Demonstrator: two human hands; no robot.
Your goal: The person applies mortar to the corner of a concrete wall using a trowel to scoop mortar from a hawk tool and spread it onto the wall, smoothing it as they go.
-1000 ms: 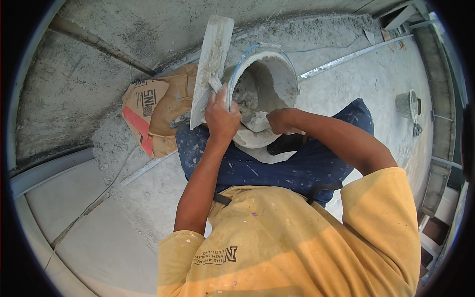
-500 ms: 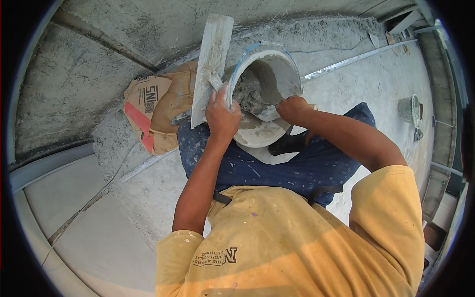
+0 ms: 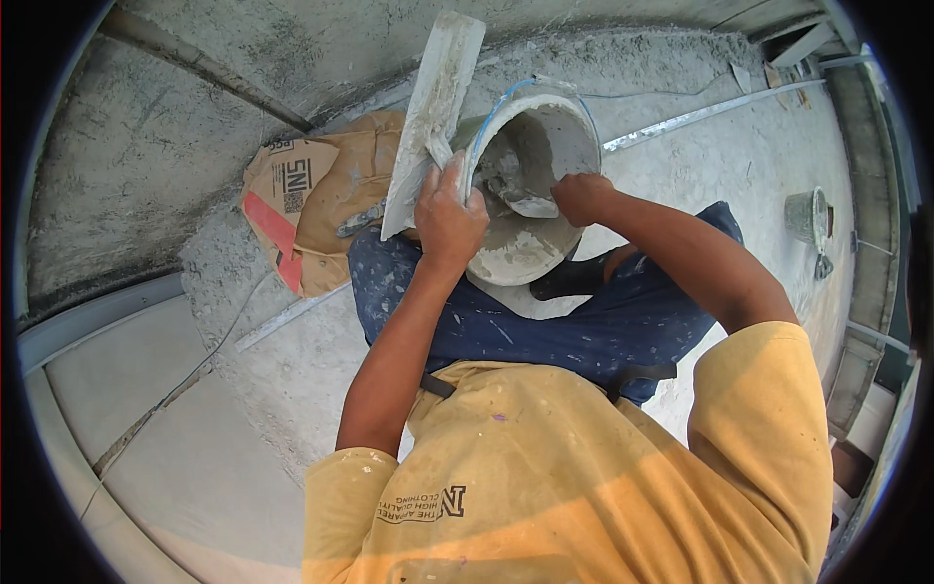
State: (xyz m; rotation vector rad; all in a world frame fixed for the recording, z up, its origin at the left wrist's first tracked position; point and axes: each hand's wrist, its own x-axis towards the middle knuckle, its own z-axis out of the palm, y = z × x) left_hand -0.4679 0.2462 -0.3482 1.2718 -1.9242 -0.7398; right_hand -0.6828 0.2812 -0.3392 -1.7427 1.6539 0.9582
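A bucket (image 3: 520, 258) stands tilted between my knees, its mouth toward me, with wet grey mortar smeared inside. My left hand (image 3: 450, 216) is closed round the handle of a long plastering float (image 3: 438, 102), held slanting upright against the bucket's left side. Mortar coats the float's face. My right hand (image 3: 586, 200) reaches over the bucket's right rim, closed on a trowel. The trowel's blade (image 3: 534, 205) is inside the bucket, touching or close to the mortar; its handle is hidden in my fist.
Left of the bucket lies a crumpled brown paper cement bag (image 3: 316, 219) with a mortar-crusted tool (image 3: 360, 220) on it. A rough wall (image 3: 292, 58) rises beyond. A long metal straightedge (image 3: 710, 115) lies on the floor at right, and a small bucket (image 3: 806, 216) stands farther right.
The float and my left hand have shifted slightly right and up, the float leaning more to the right. My right hand and the trowel have moved a little within the bucket's mouth.
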